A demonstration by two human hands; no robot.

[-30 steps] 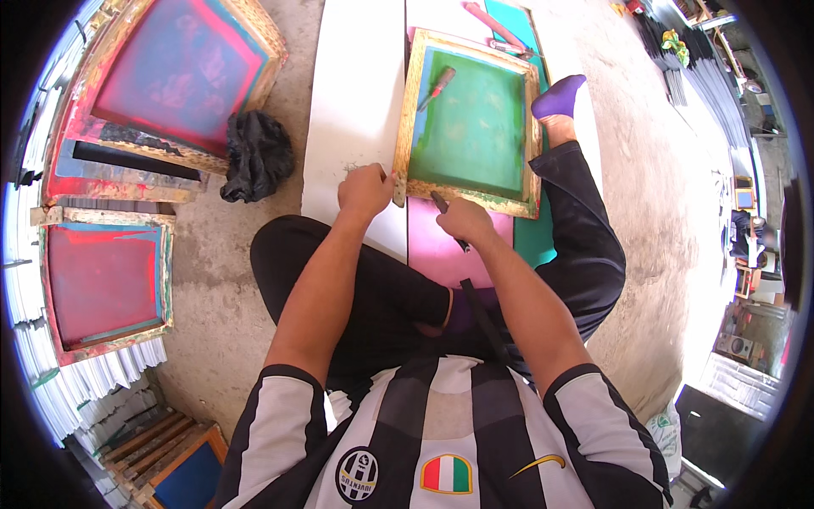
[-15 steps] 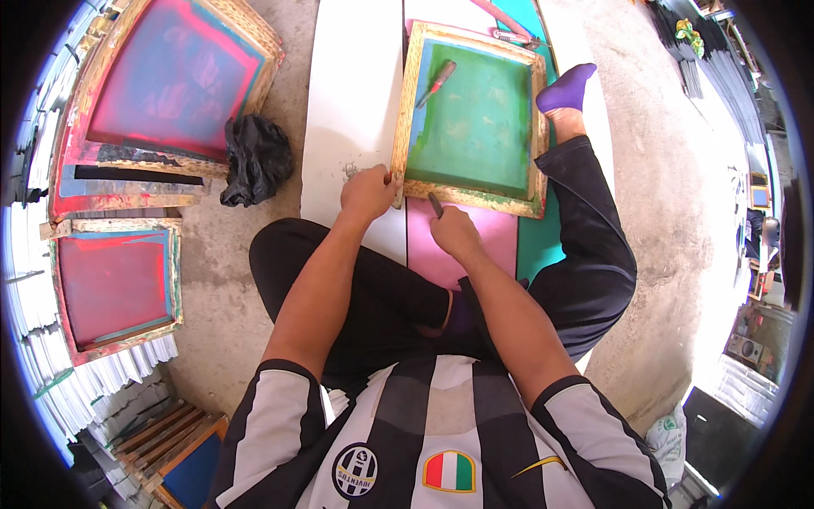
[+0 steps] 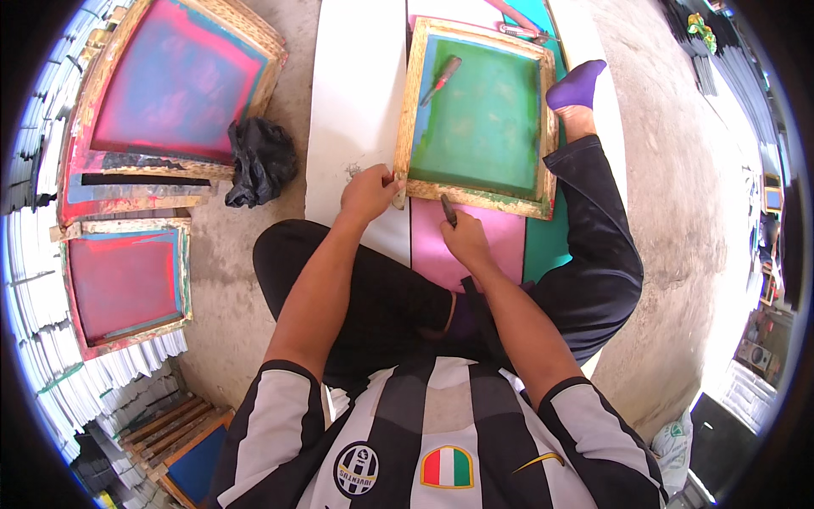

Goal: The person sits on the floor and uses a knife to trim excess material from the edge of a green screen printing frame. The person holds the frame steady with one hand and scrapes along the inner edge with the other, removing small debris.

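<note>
I sit on the ground before a wooden printing frame with a green screen, which lies over a pink sheet on a white board. My left hand grips the frame's near left corner. Just under the frame's near edge, my right hand holds a small dark tool whose tip touches that edge. A reddish scraper lies on the green screen. My leg stretches to the right of the frame and ends in a purple sock.
Two wooden frames with red and blue screens, a larger one and a smaller one, lie on the concrete at left. A crumpled black bag sits beside them. Stacked white sheets and wooden slats are at lower left.
My right hand with the dark tool has moved up from the pink sheet to the frame's near edge. My left hand stays on the frame's corner.
</note>
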